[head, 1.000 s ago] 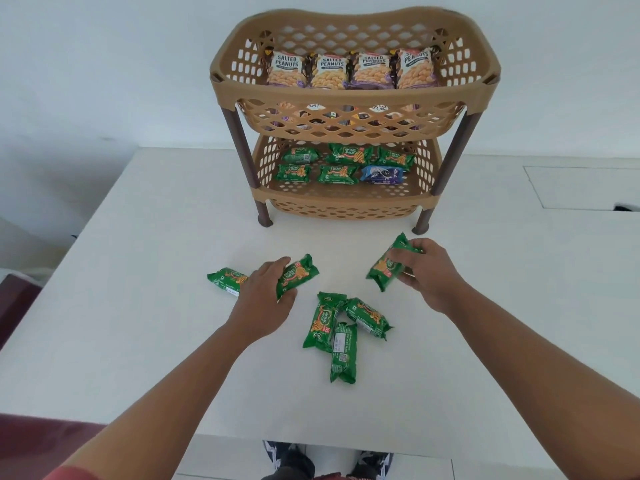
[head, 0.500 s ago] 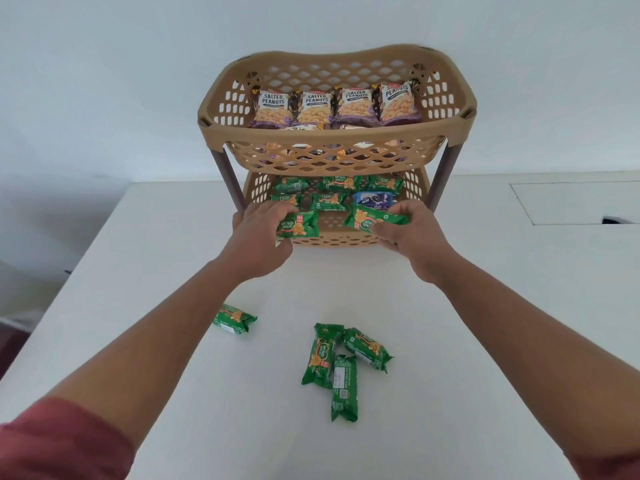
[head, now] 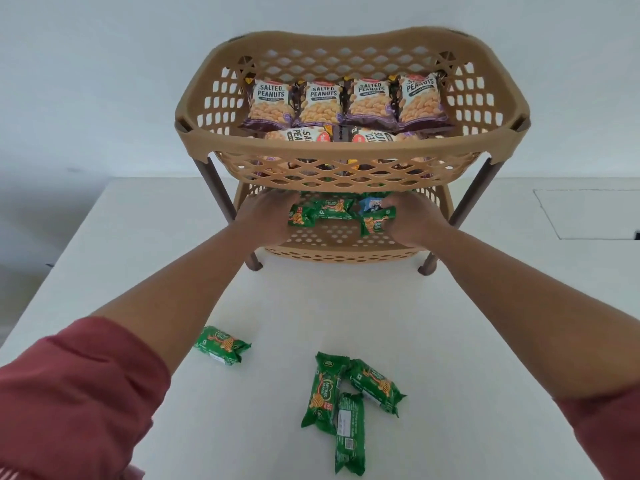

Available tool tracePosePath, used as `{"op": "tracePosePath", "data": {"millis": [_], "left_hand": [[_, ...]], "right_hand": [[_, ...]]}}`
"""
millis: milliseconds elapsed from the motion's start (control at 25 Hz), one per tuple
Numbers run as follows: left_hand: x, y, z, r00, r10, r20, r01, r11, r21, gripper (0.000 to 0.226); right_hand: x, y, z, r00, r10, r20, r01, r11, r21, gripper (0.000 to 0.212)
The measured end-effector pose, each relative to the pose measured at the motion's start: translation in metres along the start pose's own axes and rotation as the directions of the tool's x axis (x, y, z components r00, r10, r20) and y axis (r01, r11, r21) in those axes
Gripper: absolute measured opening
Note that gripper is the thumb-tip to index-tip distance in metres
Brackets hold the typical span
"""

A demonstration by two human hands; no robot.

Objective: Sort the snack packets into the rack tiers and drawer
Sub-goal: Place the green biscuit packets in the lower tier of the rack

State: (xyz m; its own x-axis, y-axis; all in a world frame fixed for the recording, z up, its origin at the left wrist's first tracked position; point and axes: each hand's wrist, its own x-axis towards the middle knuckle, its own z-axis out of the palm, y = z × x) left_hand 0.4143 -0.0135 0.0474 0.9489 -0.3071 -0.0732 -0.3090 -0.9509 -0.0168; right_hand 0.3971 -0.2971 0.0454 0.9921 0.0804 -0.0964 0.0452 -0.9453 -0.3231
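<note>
We work at a white table (head: 485, 323) that carries a tan two-tier rack (head: 346, 148).

1. Upper tier (head: 221, 98): it holds peanut bags (head: 272, 103), four standing in a row at the back and more lying flat in front. The bags read "SALTED PEANUTS"; the smaller line beneath is too fine to read with certainty.

2. Lower tier (head: 343, 254): both our hands are inside it, below the upper basket. The step in hand is, by our judgement, the placing of two green biscuit packets beside those already lying there. A blue packet (head: 372, 204) lies among them; its lettering is not legible.

3. Left hand (head: 266, 220): the fingers are closed around the left packet (head: 300, 216), low over the tier floor.

4. Right hand (head: 412, 220): the fingers grasp the right packet (head: 375, 223) by its end. Whether either packet already touches the floor of the tier we cannot tell.

5. Next move: we judge that both grips must be released with the packets flat, then the hands drawn clear of the upper basket's underside.

6. Remaining stock: a single packet (head: 221, 344) lies apart on the table, and a cluster of three packets (head: 346, 400) lies nearer to us. Their green wrappers show an orange figure; the brand wording is blurred. One in the cluster lies label-side down, showing fine print.

No drawer is in view.
</note>
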Motion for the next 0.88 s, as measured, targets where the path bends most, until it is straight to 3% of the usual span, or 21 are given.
{"op": "tracePosePath", "data": {"millis": [120,360,600,880], "left_hand": [[0.016,-0.001,0.012,0.998,-0.021,0.055,0.019,0.999,0.040,0.045],[0.035,-0.005,0.027,0.987,-0.018,0.159,-0.001,0.993,0.117,0.027],[0.039,-0.009,0.031,0.978,-0.040,0.203,0.022,0.995,0.094,0.019],[0.039,-0.011,0.025,0.932,-0.028,0.362,0.014,0.999,0.040,0.024]], "right_hand": [[0.018,0.007,0.011,0.995,0.026,0.099,-0.013,0.992,-0.128,0.026],[0.032,0.013,0.017,0.979,0.087,0.183,-0.031,0.956,-0.292,0.017],[0.037,0.015,0.015,0.964,0.115,0.241,-0.011,0.918,-0.397,0.019],[0.039,0.015,0.012,0.915,0.107,0.388,0.073,0.903,-0.423,0.030]]}}
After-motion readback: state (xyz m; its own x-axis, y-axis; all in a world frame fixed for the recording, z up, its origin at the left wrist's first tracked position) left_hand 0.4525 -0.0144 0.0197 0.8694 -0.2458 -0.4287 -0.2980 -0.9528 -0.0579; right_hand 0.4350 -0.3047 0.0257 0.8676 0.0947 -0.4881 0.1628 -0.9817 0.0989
